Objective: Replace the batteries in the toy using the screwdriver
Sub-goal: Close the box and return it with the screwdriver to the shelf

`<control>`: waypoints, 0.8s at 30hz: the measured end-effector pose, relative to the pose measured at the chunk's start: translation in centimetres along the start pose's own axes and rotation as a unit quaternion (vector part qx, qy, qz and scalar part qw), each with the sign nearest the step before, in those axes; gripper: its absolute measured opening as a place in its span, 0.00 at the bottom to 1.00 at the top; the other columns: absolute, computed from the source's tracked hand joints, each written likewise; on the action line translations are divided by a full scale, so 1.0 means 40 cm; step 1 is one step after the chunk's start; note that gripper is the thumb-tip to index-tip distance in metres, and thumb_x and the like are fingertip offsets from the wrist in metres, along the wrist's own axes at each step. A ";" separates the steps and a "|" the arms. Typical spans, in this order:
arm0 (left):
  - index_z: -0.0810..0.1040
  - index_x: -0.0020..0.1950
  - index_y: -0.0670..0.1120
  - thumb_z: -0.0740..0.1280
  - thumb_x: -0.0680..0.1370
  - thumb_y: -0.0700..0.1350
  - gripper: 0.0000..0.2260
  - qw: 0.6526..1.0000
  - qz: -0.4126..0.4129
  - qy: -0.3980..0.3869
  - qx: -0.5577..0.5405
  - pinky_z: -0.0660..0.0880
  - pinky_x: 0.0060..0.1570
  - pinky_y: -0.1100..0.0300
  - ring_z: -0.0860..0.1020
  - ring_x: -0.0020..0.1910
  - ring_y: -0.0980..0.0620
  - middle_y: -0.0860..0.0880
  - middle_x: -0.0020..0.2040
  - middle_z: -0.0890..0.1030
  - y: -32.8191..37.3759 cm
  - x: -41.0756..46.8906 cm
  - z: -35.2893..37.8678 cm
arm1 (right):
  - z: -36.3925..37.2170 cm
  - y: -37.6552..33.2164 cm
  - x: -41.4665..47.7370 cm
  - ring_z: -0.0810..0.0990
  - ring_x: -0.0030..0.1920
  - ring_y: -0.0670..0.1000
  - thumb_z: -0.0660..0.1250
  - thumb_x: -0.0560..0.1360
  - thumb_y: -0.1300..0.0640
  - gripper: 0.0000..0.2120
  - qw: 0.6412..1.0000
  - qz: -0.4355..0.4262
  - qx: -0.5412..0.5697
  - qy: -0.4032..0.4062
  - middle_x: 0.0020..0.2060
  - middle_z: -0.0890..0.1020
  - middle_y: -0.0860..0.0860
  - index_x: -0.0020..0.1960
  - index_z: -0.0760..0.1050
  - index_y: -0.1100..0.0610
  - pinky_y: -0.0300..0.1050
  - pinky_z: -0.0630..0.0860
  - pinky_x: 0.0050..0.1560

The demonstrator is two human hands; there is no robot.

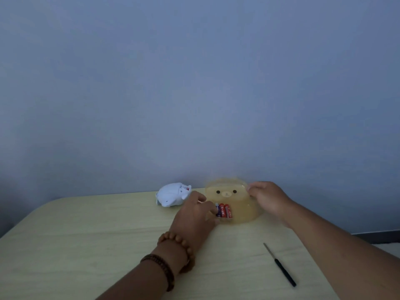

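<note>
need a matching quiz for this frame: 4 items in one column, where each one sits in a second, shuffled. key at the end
Things
1. white toy
2. screwdriver
3. batteries
4. bear-face container

Places
A. gripped at its right rim by the right hand
B. lying untouched on the table, beside the right forearm
C. inside the translucent yellow tub
D. at the far table edge, left of the tub

Pairs: 1-D, 2-B, 3-C, 4-A
</note>
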State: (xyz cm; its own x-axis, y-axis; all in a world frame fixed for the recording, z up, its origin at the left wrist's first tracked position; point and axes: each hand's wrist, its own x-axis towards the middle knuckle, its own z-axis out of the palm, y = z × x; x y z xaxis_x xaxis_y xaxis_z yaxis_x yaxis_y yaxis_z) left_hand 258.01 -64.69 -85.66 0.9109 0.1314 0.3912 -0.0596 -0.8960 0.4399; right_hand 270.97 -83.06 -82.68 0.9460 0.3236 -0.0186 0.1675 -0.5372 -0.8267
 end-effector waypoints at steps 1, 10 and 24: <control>0.83 0.50 0.49 0.72 0.73 0.49 0.07 1.000 -0.013 -0.003 -0.007 0.74 0.57 0.58 0.74 0.58 0.53 0.51 0.60 0.74 -0.002 0.004 -0.001 | 0.004 0.003 -0.001 0.81 0.58 0.59 0.63 0.81 0.51 0.14 1.000 -0.002 -0.003 0.006 0.57 0.84 0.58 0.54 0.83 0.59 0.56 0.74 0.65; 0.82 0.44 0.49 0.76 0.70 0.48 0.07 0.998 -0.021 -0.055 -0.037 0.72 0.56 0.63 0.77 0.55 0.59 0.56 0.54 0.80 0.012 -0.087 -0.067 | 0.008 0.008 -0.100 0.86 0.45 0.47 0.61 0.81 0.43 0.19 0.995 -0.055 0.079 0.040 0.43 0.88 0.45 0.48 0.82 0.56 0.45 0.77 0.47; 0.64 0.73 0.57 0.79 0.64 0.54 0.41 0.989 -0.043 -0.052 -0.129 0.70 0.58 0.73 0.74 0.57 0.66 0.64 0.55 0.76 -0.039 -0.241 -0.140 | -0.029 -0.001 -0.272 0.81 0.61 0.47 0.81 0.68 0.57 0.17 0.951 -0.217 0.011 -0.217 0.58 0.82 0.43 0.52 0.82 0.44 0.43 0.76 0.65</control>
State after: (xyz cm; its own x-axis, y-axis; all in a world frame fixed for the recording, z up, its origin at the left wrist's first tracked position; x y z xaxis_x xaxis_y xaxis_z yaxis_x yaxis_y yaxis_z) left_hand 247.04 -62.18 -85.59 0.9533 0.1468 0.2641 -0.0697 -0.7436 0.6650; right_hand 260.98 -87.46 -81.80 0.5835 0.8058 0.1010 0.5060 -0.2635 -0.8213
